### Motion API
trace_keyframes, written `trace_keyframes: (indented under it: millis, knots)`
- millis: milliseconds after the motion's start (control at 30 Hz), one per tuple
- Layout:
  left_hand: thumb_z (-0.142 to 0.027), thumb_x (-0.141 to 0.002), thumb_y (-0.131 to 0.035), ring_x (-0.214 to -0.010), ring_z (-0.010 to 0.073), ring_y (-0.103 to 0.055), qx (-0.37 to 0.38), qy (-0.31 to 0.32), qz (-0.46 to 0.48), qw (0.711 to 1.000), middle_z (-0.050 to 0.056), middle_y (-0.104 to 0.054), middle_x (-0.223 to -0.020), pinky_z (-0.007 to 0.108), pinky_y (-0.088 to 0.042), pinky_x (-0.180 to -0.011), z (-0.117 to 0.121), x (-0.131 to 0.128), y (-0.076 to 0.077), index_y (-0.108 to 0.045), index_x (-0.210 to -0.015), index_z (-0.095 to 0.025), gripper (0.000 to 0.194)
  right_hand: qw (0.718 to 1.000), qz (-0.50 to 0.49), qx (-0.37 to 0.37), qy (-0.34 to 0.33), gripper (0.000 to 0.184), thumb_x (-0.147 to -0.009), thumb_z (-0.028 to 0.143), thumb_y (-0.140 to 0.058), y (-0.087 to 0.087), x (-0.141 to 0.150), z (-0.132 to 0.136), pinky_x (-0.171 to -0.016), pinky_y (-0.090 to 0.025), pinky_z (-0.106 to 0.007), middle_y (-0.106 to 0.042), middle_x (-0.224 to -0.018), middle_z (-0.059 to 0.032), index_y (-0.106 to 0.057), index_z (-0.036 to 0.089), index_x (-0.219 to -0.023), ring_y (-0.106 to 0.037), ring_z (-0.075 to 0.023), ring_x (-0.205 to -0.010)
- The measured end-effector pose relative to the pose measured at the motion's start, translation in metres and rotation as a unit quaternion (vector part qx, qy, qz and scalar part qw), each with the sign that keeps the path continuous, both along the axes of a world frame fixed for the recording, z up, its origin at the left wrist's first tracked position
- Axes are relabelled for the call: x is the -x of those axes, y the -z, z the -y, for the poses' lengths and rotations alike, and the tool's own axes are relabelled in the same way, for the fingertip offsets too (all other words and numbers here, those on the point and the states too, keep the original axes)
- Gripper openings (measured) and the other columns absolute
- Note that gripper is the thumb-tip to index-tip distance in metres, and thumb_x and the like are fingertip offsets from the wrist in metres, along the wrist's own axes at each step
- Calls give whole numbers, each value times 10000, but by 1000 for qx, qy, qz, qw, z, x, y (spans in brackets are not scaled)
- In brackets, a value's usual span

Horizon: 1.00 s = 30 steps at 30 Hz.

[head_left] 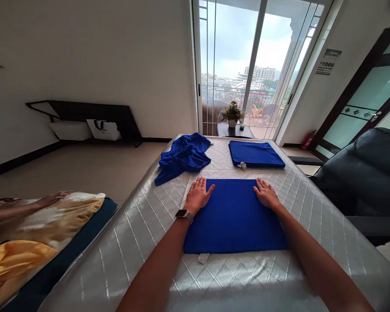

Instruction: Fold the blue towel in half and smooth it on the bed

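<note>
A blue cloth point(235, 216), spread into a flat rectangle, lies on the silver quilted mattress point(149, 242) in front of me. My left hand point(199, 193) rests on its far left corner with the fingers stretched out; a watch is on that wrist. On the far right corner lies my right hand point(265, 193), flat and open. A small white tag point(203, 258) sticks out from the cloth's near edge. Behind my right hand is a neatly folded stack of blue cloth point(256, 154) with a white label. A crumpled blue cloth point(185, 156) lies behind my left hand.
At the left, another person's hand point(56, 197) rests on patterned tan fabric point(74, 216), beside yellow cloth point(16, 260). A black leather chair point(364, 177) stands on the right. Beyond the mattress are a small table with a potted plant point(233, 115) and a sliding glass door point(234, 47).
</note>
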<state>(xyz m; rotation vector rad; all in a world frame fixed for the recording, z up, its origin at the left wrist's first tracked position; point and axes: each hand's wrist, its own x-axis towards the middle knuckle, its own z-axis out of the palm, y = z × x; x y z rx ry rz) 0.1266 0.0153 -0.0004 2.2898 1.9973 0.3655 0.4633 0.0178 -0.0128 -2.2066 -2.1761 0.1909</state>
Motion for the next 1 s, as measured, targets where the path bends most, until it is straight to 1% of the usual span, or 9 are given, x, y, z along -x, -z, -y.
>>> trace_keyframes:
  millis: [200,333,433,567,833,1000]
  knots:
    - [-658,-1011,-124,-1553,277,-247,-15,10,10,1000,178,-329,-1647,466,-195,-1263,-2,1,4,-340,-1577,-76,839,999,-1,36,-6,653,-1066,472,-138,-10,0,-2,-1263,-69,-415,-70,-1718,-24,-79,190,-1652,-61,-174,-1575]
    - [-665,-1009,-118,-1555,275,-240,-14,10,7,1000,182,-314,-1654,455,-187,-1267,-3,2,4,-341,-1574,-63,855,999,-22,24,-4,652,-1070,467,-143,-16,-2,7,-1262,-88,-403,-78,-1717,-27,-103,172,-1651,-70,-179,-1575]
    - [-664,-1011,-122,-1555,279,-238,-11,12,2,1000,188,-309,-1654,460,-188,-1267,-4,2,3,-335,-1571,-43,863,1000,-26,0,0,653,-1070,456,-138,-14,-1,19,-1262,-100,-411,-107,-1714,-33,-131,151,-1647,-88,-185,-1574]
    - [-668,-1010,-116,-1556,276,-234,-8,8,-6,1000,188,-300,-1658,455,-180,-1271,-6,3,4,-325,-1570,-23,880,1000,-15,-9,-2,653,-1067,446,-152,-8,3,30,-1266,-68,-412,-139,-1707,-28,-151,139,-1643,-101,-177,-1572]
    - [-646,-1019,-111,-1553,256,-249,-14,3,-19,1000,153,-316,-1658,443,-189,-1272,-7,4,4,-341,-1575,-67,835,1000,-17,-1,0,664,-1058,452,-155,-7,4,28,-1266,-58,-417,-122,-1707,-23,-146,139,-1644,-109,-181,-1572]
    - [-647,-1018,-132,-1547,261,-267,-19,0,-33,999,157,-333,-1650,444,-205,-1268,-8,3,6,-349,-1574,-75,827,1000,-28,2,-2,675,-1054,455,-158,-9,6,28,-1266,-54,-432,-115,-1708,-30,-145,130,-1645,-104,-198,-1574]
